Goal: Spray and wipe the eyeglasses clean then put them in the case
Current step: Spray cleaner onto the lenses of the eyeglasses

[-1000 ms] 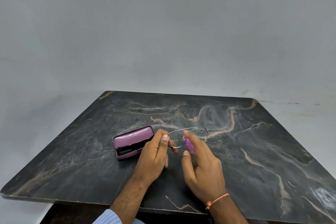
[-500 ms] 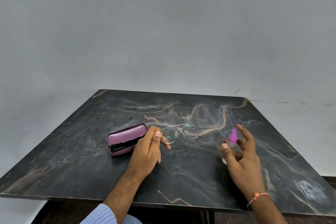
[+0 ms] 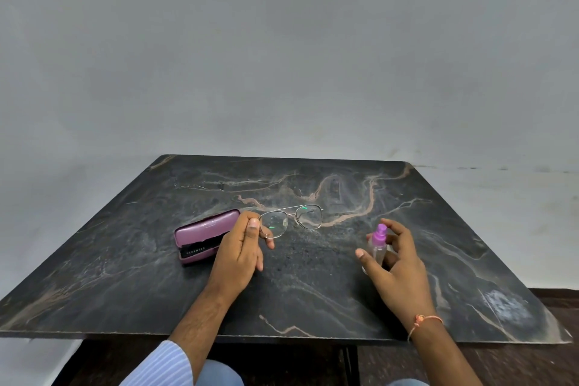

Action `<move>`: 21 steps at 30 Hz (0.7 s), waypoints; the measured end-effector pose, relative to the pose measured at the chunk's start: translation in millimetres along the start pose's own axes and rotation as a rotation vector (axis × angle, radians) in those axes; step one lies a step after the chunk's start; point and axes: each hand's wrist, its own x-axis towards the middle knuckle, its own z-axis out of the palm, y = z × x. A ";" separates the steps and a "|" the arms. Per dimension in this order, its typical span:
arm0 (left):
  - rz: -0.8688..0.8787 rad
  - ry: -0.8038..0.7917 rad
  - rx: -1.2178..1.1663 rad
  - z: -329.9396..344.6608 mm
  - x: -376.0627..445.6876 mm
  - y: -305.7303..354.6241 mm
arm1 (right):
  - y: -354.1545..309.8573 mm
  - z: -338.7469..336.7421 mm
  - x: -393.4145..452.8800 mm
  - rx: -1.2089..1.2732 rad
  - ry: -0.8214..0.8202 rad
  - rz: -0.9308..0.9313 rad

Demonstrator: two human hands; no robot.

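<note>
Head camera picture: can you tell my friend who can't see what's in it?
A person's left hand pinches wire-framed eyeglasses by one end above a dark marble table, while the right hand loosely holds a small clear spray bottle with a purple top. A pink glasses case lies on the table left of the left hand.

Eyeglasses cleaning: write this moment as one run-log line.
left hand: pinches eyeglasses | right hand: around spray bottle | case: ajar on table | wiping: not begun
</note>
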 end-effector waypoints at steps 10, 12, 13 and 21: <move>-0.096 0.063 -0.196 -3.9 -2.3 13.5 | -31.6 12.3 -44.9 0.041 0.343 -0.382; -0.106 0.064 -0.231 -4.2 -4.2 21.0 | -38.6 23.9 -52.4 0.120 0.222 -0.293; -0.105 0.061 -0.248 -4.1 -5.5 25.8 | -41.3 30.3 -52.8 0.158 0.146 -0.219; -0.012 -0.027 -0.315 -10.1 -17.4 60.6 | -83.4 50.0 -15.9 1.060 -0.261 0.546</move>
